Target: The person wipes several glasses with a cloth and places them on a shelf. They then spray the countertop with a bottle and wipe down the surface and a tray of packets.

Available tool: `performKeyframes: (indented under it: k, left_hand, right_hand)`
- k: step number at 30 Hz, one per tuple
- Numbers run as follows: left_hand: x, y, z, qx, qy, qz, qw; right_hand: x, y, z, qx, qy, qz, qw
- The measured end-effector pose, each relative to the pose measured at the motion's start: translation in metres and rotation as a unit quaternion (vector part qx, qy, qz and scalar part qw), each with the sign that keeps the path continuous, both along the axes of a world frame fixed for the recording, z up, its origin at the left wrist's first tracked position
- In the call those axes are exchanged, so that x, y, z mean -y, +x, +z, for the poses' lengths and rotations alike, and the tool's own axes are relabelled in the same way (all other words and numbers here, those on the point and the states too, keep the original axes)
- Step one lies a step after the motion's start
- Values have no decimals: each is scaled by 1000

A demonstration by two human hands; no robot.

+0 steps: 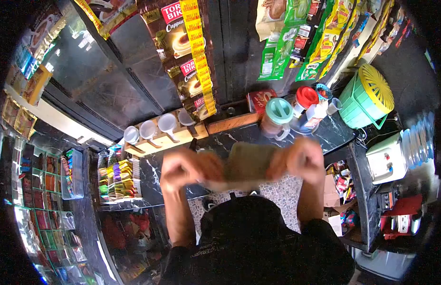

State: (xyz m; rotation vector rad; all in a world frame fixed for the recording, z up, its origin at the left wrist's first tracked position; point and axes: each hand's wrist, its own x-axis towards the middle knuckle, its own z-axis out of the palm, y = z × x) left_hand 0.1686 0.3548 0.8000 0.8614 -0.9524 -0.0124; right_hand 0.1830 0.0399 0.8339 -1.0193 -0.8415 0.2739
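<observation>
A flat olive-grey cloth (250, 161), smeared by motion, is stretched between my two hands in front of my body. My left hand (188, 167) is closed on its left end, and my right hand (297, 162) grips the right end. Both hands are blurred, so single fingers are hard to make out. The cloth hangs over the near edge of a black marbled counter (220, 140). Behind it on the counter stands a pitcher with a teal lid (279, 112), close to a red-lidded container (307, 97).
A wooden holder with several cups (167, 123) stands at the counter's back left. Coffee sachet strips (182, 57) hang overhead. Standing sachets (119, 179) are at left. A green bucket with a yellow lid (365, 102) and an open cardboard box (330, 190) are at right.
</observation>
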Motion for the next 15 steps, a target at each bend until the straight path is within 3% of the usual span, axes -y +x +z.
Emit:
performKeyframes:
  k: [2, 4, 7, 8, 10, 15]
  left_hand:
    - [27, -2, 37, 111, -18, -173, 978]
    - [45, -9, 42, 94, -14, -204, 974]
    - [66, -23, 39, -4, 10, 31, 999]
    - [71, -32, 44, -124, -28, 49, 991]
    - [73, -19, 46, -9, 19, 165, 986]
    - [70, -11, 39, 12, 77, 204, 976]
  right_hand:
    - [-18, 15, 24, 159, 61, 287, 942]
    - [-31, -6, 31, 100, 55, 266, 957]
    - [-45, -11, 36, 146, -81, 55, 984]
    - [-47, -12, 31, 86, -62, 10, 994]
    - [-48, -3, 27, 123, -75, -66, 987]
    - [-51, 7, 15, 165, -74, -114, 977]
